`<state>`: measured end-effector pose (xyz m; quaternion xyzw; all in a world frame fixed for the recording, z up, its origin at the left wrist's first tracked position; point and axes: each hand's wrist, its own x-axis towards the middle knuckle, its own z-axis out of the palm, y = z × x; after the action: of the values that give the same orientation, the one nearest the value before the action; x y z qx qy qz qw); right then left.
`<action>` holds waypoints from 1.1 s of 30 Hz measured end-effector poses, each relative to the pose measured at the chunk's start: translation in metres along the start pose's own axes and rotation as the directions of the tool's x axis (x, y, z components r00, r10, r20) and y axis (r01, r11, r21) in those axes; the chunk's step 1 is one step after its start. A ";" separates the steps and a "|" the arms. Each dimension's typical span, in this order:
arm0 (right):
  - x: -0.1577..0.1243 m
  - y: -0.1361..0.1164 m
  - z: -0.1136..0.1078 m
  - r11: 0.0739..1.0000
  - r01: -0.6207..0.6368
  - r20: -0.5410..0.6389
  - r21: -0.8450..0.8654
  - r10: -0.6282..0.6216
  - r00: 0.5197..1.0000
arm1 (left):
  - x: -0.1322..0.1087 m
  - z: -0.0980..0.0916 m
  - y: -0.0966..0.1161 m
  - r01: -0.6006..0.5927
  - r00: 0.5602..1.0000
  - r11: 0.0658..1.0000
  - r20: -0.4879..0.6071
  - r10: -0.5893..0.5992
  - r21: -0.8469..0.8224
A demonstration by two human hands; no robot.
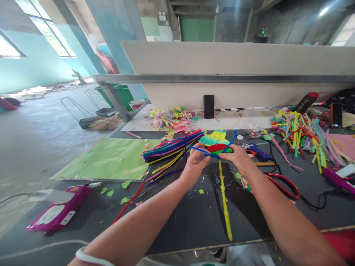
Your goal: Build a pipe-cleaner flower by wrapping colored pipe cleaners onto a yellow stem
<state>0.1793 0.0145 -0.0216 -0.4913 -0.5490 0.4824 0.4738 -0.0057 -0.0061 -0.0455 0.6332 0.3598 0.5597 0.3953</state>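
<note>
Between my two hands is a small craft piece [220, 148] made of coiled red and green pipe cleaners. A blue pipe cleaner [230, 139] runs under and around it, with one end rising at the right and the other crossing my left hand. From below the piece hangs a yellow pipe cleaner [225, 203], long and fuzzy. My left hand [196, 159] pinches the blue pipe cleaner at the left side. At the right side, my right hand [235, 157] is closed on the piece's edge and the blue strand; its fingertips are partly hidden.
A bundle of pipe cleaners [172, 147] lies left of my hands, near a green sheet [102, 159]. Behind stand a black phone [209, 106] and a scrap pile [174, 120]. To the right are red-handled scissors [285, 186], a blue glue gun [256, 150] and more pipe cleaners [299, 133].
</note>
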 end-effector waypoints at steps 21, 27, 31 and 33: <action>-0.011 -0.006 0.012 0.983 0.058 -0.040 -0.175 -0.066 0.997 | -0.005 0.009 0.010 0.588 0.802 0.704 0.175 -0.571 -0.399; -0.012 -0.005 0.014 0.998 0.030 0.055 0.049 -0.032 0.998 | -0.003 0.005 0.006 0.650 0.742 0.596 0.224 -0.632 -0.472; -0.012 -0.007 0.014 0.994 0.004 0.065 0.111 -0.012 0.998 | -0.003 0.005 0.004 0.646 0.743 0.582 0.231 -0.629 -0.494; -0.011 -0.007 0.014 0.991 -0.015 0.067 0.130 0.007 0.998 | -0.003 0.007 0.003 0.635 0.746 0.574 0.220 -0.628 -0.517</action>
<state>0.1652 0.0023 -0.0168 -0.4461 -0.5290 0.5358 0.4838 0.0007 -0.0107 -0.0442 0.3207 0.3777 0.4576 0.7383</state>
